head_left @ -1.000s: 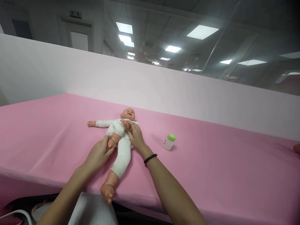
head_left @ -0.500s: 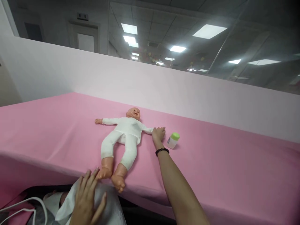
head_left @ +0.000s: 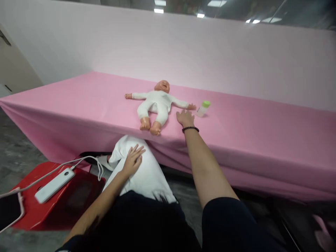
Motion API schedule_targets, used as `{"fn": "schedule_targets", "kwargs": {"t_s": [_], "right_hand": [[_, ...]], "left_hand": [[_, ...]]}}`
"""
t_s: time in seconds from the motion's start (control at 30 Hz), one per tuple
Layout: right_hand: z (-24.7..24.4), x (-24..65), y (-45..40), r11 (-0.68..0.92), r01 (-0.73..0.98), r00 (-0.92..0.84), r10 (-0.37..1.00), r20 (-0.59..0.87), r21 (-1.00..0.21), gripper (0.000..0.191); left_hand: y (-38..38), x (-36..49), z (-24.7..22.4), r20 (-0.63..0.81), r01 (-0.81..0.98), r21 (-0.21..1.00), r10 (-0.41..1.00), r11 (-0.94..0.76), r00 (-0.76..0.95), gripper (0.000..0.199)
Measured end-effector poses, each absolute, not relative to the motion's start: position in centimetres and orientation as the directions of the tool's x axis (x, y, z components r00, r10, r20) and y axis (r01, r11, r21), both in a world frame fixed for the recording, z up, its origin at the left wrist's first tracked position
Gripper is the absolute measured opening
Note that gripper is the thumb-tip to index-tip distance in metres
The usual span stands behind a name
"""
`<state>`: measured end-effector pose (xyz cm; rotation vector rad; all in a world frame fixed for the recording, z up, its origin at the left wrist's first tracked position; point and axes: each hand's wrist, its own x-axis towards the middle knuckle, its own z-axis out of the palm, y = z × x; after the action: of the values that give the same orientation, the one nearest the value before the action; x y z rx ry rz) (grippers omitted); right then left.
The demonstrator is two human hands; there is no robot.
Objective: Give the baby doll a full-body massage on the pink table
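A baby doll (head_left: 159, 101) in a white suit lies on its back on the pink-covered table (head_left: 249, 129), arms spread and feet toward the near edge. My right hand (head_left: 186, 118), a dark beaded bracelet at its wrist, rests palm down on the cloth just below the doll's outstretched hand, holding nothing. Just past it, a small translucent bottle (head_left: 201, 111) with a green cap stands on the cloth. My left hand (head_left: 133, 161) lies flat with its fingers apart on the white trousers (head_left: 147, 175) over my leg.
At the lower left is a red stool (head_left: 78, 192) carrying a white power bank (head_left: 54, 185), a cable and part of a phone (head_left: 10, 211). A white wall (head_left: 223, 59) with glass above it runs along the table's back edge.
The view has tilted down, bringing my lap and the stool into sight. My right hand has drawn back from the doll's hand onto the cloth. The left hand lies farther back on my leg.
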<state>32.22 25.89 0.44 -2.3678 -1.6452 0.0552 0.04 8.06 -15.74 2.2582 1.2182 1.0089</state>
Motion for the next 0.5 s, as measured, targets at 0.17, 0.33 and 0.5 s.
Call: {"fn": "schedule_targets", "kwargs": {"t_s": [0.17,0.33,0.5], "right_hand": [[0.3,30.9,23.0,-0.248,0.946,0.263,0.964,0.046,-0.21,0.069],[0.7,30.5,22.6,-0.223,0.949,0.25,0.963,0.1,-0.221,0.065],[0.9,30.3,22.2,-0.199,0.951,0.238,0.959,0.153,-0.236,0.06]], "left_hand": [[6.3,-2.0,-16.8,0.377,0.552,0.641,0.846,-0.533,0.378,0.048],[6.5,-2.3,-16.9,0.358,0.539,0.663,0.852,-0.519,0.381,0.049],[6.8,-2.5,-17.4,0.342,0.531,0.684,0.863,-0.499,0.371,0.05]]}}
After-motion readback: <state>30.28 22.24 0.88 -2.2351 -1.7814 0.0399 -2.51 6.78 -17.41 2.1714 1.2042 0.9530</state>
